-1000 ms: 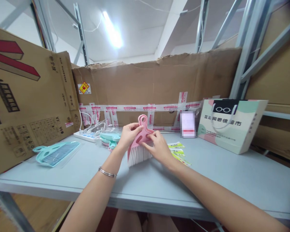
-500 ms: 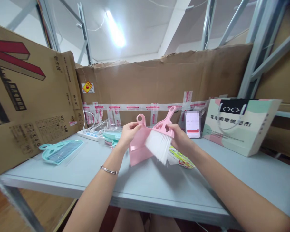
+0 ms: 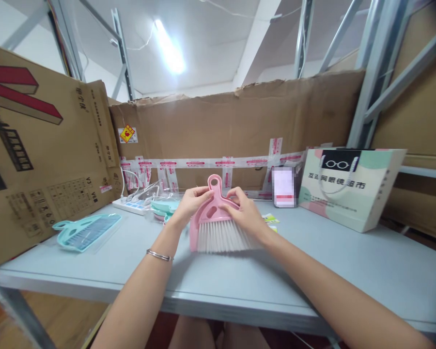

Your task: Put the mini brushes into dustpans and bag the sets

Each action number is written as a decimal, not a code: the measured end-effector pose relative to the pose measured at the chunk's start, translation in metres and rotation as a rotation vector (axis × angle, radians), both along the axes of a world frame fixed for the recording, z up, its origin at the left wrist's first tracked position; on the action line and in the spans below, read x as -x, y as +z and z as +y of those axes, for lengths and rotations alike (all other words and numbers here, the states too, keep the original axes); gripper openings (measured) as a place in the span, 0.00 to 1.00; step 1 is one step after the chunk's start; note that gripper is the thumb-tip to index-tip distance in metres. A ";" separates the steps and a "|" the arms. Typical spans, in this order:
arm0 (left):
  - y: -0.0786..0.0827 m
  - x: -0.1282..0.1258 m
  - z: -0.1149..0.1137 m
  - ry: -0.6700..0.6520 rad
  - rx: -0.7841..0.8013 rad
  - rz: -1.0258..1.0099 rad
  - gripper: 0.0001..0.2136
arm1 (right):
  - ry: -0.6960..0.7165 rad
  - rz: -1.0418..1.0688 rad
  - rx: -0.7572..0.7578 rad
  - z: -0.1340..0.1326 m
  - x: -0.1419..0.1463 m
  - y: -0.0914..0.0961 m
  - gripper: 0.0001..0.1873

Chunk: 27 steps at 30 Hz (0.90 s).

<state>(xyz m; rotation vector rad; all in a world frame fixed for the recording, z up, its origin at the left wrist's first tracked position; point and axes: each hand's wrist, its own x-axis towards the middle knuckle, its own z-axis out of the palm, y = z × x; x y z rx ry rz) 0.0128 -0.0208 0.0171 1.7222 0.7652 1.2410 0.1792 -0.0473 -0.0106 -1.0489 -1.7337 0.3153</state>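
A pink dustpan [image 3: 194, 227] stands upright on the grey table [image 3: 349, 271], with a pink brush with white bristles [image 3: 221, 235] lying against its front. My left hand [image 3: 192, 203] grips the dustpan near its ringed handle. My right hand [image 3: 245, 213] presses the brush's pink back into the pan, fingers closed on it. A bracelet circles my left wrist.
A teal brush-and-dustpan set in a plastic bag [image 3: 85, 231] lies at the left. Bagged teal sets [image 3: 163, 207] and a white power strip [image 3: 131, 205] sit behind. A paper bag [image 3: 349, 186] and a phone [image 3: 284, 186] stand at the right. Cardboard walls [image 3: 240, 126] enclose the table.
Half a second ago my right hand held the brush apart from the dustpan, up to the right. Now the brush is back against the dustpan, both hands together.
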 end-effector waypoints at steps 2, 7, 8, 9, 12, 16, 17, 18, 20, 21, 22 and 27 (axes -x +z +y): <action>0.003 0.000 -0.001 0.007 -0.047 0.020 0.17 | -0.118 -0.032 -0.090 -0.003 0.005 -0.001 0.10; 0.005 -0.004 -0.003 0.085 -0.168 0.077 0.14 | -0.332 -0.337 -0.235 -0.009 0.008 0.005 0.08; 0.005 -0.006 -0.003 0.113 -0.191 0.085 0.13 | -0.364 -0.397 -0.288 -0.008 0.007 0.007 0.09; 0.004 -0.007 -0.004 0.139 -0.213 0.092 0.12 | -0.385 -0.433 -0.340 -0.007 0.006 0.008 0.09; 0.002 -0.010 -0.005 0.172 -0.243 0.094 0.11 | -0.355 -0.314 -0.384 0.001 0.004 0.010 0.10; 0.001 -0.012 -0.008 0.155 -0.203 0.079 0.13 | 0.012 0.111 -0.093 0.013 0.003 0.007 0.16; 0.002 -0.012 -0.008 0.159 -0.205 0.080 0.13 | 0.128 0.181 -0.002 0.014 0.004 0.007 0.17; 0.002 -0.012 -0.009 0.162 -0.210 0.083 0.13 | 0.224 0.236 0.079 0.015 0.004 0.007 0.18; 0.002 -0.012 -0.009 0.155 -0.217 0.088 0.13 | 0.324 0.325 0.192 0.015 0.005 0.009 0.20; 0.003 -0.012 -0.010 0.145 -0.219 0.088 0.13 | 0.329 0.360 0.221 0.015 0.006 0.010 0.21; 0.003 -0.012 -0.010 0.136 -0.224 0.088 0.13 | 0.315 0.388 0.233 0.014 0.006 0.011 0.21; 0.003 -0.012 -0.010 0.136 -0.267 0.100 0.13 | 0.201 0.397 0.160 0.014 0.008 0.010 0.20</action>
